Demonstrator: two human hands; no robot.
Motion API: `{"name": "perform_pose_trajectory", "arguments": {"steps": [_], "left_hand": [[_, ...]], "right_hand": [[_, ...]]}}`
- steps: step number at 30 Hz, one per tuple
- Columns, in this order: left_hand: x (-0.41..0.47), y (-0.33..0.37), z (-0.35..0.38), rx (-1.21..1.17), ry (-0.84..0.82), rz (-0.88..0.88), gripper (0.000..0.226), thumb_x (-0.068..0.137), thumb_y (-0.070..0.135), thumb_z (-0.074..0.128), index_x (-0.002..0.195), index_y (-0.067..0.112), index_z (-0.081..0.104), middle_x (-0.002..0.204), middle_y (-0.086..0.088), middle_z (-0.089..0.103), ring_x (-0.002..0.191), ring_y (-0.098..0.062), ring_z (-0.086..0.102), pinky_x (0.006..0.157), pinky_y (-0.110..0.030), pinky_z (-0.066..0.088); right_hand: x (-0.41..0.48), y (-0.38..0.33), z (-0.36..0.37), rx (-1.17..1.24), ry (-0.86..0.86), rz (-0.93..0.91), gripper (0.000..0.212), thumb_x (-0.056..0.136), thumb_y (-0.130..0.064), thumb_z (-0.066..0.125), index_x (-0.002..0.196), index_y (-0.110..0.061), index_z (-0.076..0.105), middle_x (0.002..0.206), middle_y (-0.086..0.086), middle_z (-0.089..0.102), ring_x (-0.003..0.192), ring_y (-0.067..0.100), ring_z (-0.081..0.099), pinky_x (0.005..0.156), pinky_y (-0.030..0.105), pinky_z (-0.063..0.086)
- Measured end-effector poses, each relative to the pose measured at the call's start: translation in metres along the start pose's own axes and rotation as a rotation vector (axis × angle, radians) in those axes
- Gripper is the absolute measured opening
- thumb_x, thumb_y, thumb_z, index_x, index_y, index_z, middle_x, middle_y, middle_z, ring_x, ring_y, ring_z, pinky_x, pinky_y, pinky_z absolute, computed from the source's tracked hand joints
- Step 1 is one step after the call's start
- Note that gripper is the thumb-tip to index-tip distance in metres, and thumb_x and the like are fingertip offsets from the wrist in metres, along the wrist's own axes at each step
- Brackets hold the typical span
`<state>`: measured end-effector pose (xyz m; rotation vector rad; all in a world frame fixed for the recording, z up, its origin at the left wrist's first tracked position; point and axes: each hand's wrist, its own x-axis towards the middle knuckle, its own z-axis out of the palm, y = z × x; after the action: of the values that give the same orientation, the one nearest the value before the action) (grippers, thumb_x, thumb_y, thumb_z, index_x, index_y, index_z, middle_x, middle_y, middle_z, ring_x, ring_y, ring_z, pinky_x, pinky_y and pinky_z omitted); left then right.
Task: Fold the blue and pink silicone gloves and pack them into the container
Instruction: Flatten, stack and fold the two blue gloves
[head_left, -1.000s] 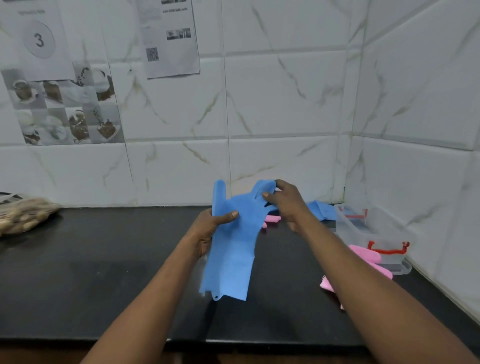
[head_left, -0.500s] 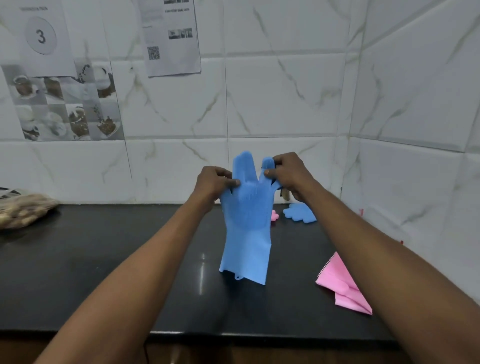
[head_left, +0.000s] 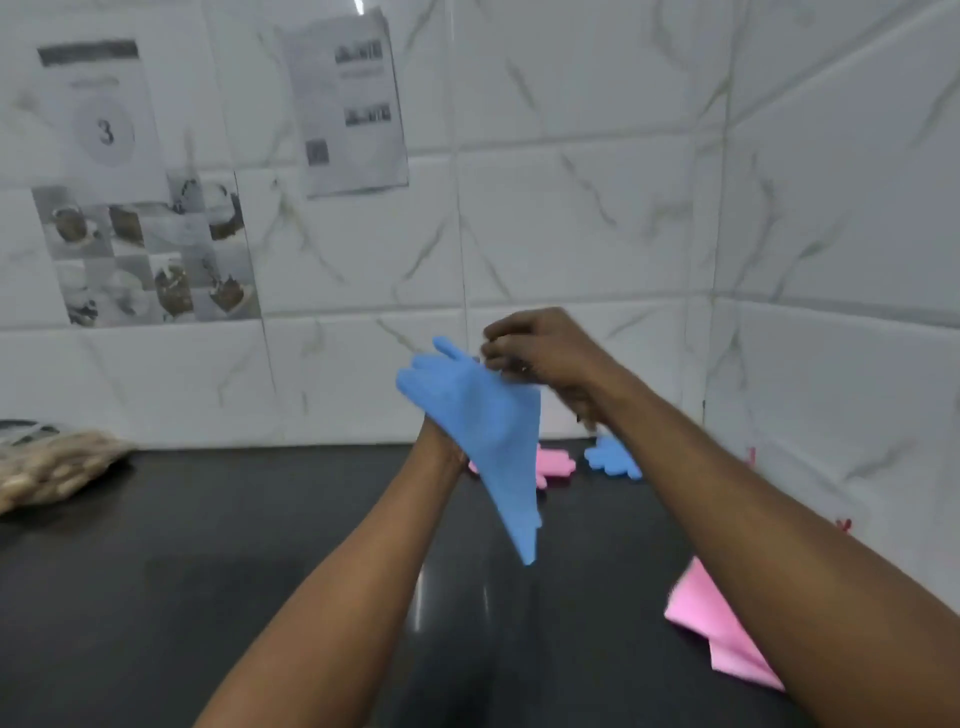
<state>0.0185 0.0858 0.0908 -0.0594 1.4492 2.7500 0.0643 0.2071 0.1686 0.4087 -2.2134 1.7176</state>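
Observation:
I hold a blue silicone glove (head_left: 483, 426) up in front of the wall, its fingers pointing up and left and its cuff hanging to a point above the black counter (head_left: 208, 571). My right hand (head_left: 540, 353) pinches its upper edge. My left hand (head_left: 441, 449) is behind the glove, only the wrist and heel showing. A second blue glove (head_left: 610, 460) and a pink glove (head_left: 556, 462) lie at the back by the wall. Another pink glove (head_left: 717, 629) lies folded at the right, partly under my right forearm. Of the clear container only a red latch (head_left: 844, 525) shows.
A bag of pale brown pieces (head_left: 47, 475) sits at the left edge of the counter. Tiled walls meet in a corner at the back right, and paper sheets (head_left: 348, 104) are stuck on the back wall.
The blue glove has turned from hanging flat and upright to tilted, with its fingers swung left. My right hand has risen above it and my left hand has slipped behind it. The view is blurred by motion.

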Motion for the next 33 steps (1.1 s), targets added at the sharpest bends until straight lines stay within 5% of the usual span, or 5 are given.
{"name": "perform_pose_trajectory", "arguments": {"steps": [4,8,22,27,33], "left_hand": [[-0.013,0.005,0.037,0.22,0.081,0.269,0.028,0.087,0.055,0.048,0.075,0.03,0.048,0.068,0.012,0.05,0.057,-0.012,0.052,0.06,-0.024,0.04],[-0.002,-0.003,0.058,0.471,0.434,0.396,0.021,0.09,0.027,0.043,0.096,0.007,0.048,0.085,-0.005,0.059,0.075,-0.028,0.053,0.067,-0.034,0.038],[0.037,-0.006,-0.038,-0.181,0.216,-0.167,0.028,0.096,0.004,0.036,0.071,0.009,0.045,0.115,-0.025,0.06,0.107,-0.036,0.06,0.104,-0.037,0.044],[0.028,-0.04,-0.11,-0.262,0.118,-0.27,0.055,0.087,0.043,0.035,0.118,0.005,0.059,0.116,-0.019,0.065,0.113,-0.034,0.06,0.098,-0.044,0.044],[0.008,-0.066,-0.156,0.034,0.059,-0.219,0.025,0.081,0.031,0.055,0.087,0.009,0.065,0.099,-0.018,0.067,0.093,-0.034,0.068,0.083,-0.044,0.056]], "right_hand": [[-0.038,0.071,-0.018,-0.43,0.111,0.062,0.063,0.075,0.001,0.062,0.135,-0.014,0.052,0.135,0.009,0.056,0.121,0.021,0.055,0.103,0.04,0.046],[-0.088,0.138,0.019,0.104,-0.086,0.19,0.088,0.065,-0.015,0.072,0.143,-0.03,0.036,0.136,-0.001,0.055,0.116,0.013,0.059,0.101,0.046,0.049],[-0.083,0.171,0.002,0.175,0.163,0.523,0.018,0.078,-0.007,0.069,0.095,-0.001,0.069,0.09,0.014,0.07,0.072,0.024,0.064,0.051,0.028,0.05],[-0.073,0.181,-0.034,0.416,0.279,0.617,0.022,0.083,-0.001,0.07,0.104,0.0,0.067,0.097,0.015,0.073,0.085,0.028,0.07,0.072,0.04,0.057],[-0.08,0.216,-0.029,-0.067,0.4,0.798,0.025,0.085,-0.011,0.073,0.101,0.0,0.057,0.101,0.018,0.064,0.088,0.03,0.065,0.067,0.039,0.055]]}}
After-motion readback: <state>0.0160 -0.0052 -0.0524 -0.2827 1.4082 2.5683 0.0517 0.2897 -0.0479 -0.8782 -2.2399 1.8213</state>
